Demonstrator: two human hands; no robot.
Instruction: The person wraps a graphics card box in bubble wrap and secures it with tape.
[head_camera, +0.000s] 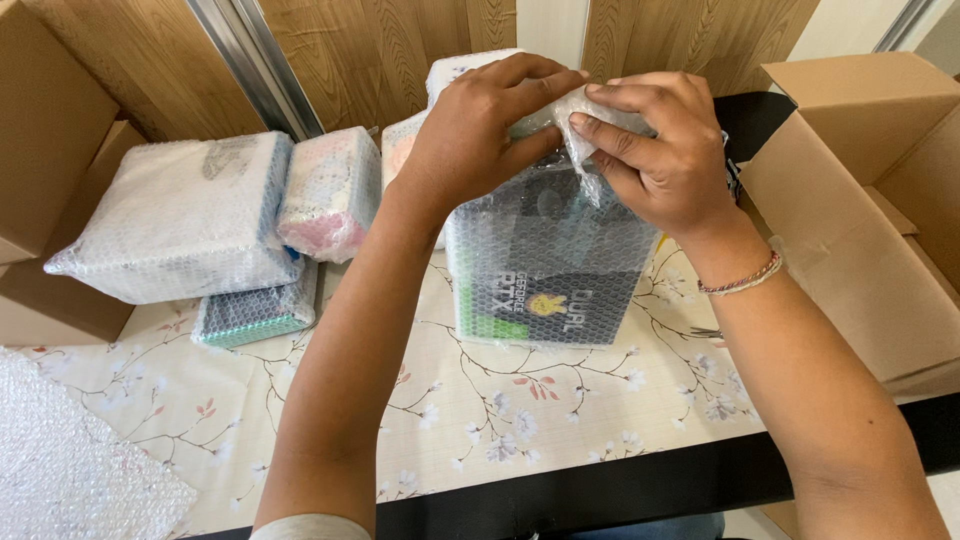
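Here, bubble-wrapped box upright beneath left hand, right hand

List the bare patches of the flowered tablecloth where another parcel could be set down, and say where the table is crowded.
Bare tablecloth lies in front of the dark bubble-wrapped box that the left hand and right hand hold, between the forearms. Another patch lies between the loose bubble wrap and the left forearm. Crowded: the wrapped parcels at back left, the open carton on the right.

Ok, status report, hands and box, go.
Left hand and right hand pinching bubble wrap atop dark box. Box upright on floral tablecloth. Nothing blocking.
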